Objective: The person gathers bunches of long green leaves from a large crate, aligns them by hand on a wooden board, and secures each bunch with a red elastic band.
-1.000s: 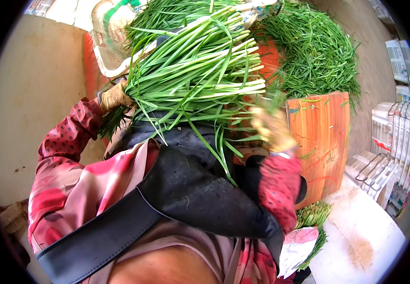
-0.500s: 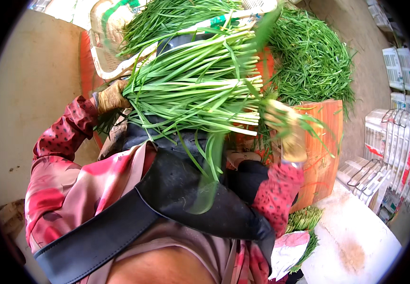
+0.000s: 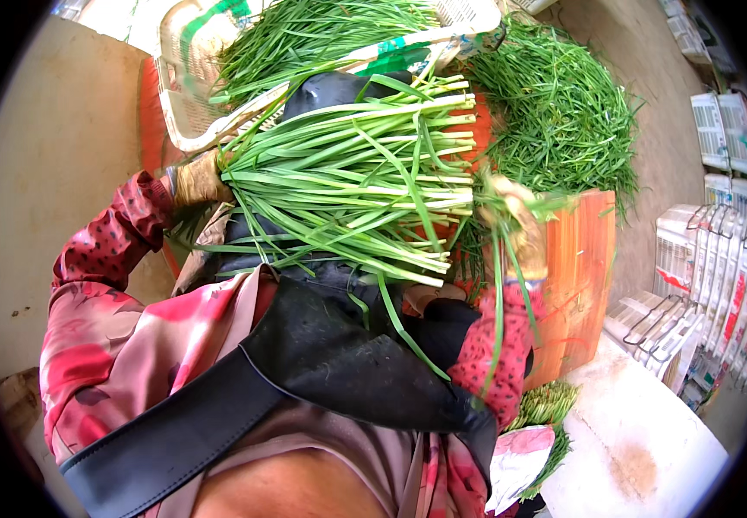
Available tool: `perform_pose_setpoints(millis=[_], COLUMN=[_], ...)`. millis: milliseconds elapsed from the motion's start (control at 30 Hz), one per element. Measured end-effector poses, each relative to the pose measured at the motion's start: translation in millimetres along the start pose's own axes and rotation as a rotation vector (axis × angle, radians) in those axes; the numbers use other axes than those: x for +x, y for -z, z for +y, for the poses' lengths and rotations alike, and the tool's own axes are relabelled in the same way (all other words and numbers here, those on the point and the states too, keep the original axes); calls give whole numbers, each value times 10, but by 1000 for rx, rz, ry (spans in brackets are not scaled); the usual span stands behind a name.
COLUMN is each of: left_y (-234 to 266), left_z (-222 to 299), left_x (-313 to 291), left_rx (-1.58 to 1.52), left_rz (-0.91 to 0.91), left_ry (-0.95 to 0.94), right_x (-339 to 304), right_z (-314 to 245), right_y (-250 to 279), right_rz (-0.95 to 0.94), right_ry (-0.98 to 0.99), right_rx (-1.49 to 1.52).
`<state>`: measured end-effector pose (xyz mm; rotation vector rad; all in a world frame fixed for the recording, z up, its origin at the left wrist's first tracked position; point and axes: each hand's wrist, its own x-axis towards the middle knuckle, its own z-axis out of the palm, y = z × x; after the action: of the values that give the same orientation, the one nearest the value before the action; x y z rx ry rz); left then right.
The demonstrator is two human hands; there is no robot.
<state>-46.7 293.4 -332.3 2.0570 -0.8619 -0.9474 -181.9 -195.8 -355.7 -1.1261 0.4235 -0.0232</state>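
A broad bunch of garlic chives [image 3: 347, 186] lies across my lap over a black apron [image 3: 330, 363], pale stem ends toward the right and fanned out. My left hand [image 3: 201, 180], in a tan work glove, is closed round the leafy end of the bunch. Just beyond the stem ends is my right hand [image 3: 522, 226], also gloved and a little blurred. Its fingers pinch a few loose chive leaves [image 3: 499, 302], some hanging down over my sleeve. Several stray leaves stick out of the bunch and droop toward me.
Ahead stands a white plastic basket [image 3: 185, 121] filled with chives. A large heap of loose green leaves [image 3: 554, 112] lies at the far right, beyond a wooden board [image 3: 576, 285]. Stacked white crates [image 3: 710, 259] line the right side. Another bundle of chives [image 3: 546, 406] lies lower right.
My right hand has shifted slightly, and the leaves in it now hang down instead of trailing to the right. The bunch's stem ends have spread and dropped a little toward me.
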Motion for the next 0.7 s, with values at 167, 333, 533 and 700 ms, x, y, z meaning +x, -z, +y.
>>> perform_pose_setpoints(millis=[167, 333, 533, 700], left_y=[67, 72, 61, -3], left_z=[123, 302, 469, 464], left_x=[295, 286, 250, 340], left_rx=[242, 49, -20, 119], left_rz=[-34, -63, -19, 81], left_ry=[-201, 19, 110, 43], right_x=[304, 155, -198, 359], right_z=[-135, -110, -536, 147], right_y=[-644, 78, -769, -747], right_rz=[-248, 383, -36, 101], right_ry=[-87, -213, 217, 95], right_rx=[-1050, -225, -683, -1126])
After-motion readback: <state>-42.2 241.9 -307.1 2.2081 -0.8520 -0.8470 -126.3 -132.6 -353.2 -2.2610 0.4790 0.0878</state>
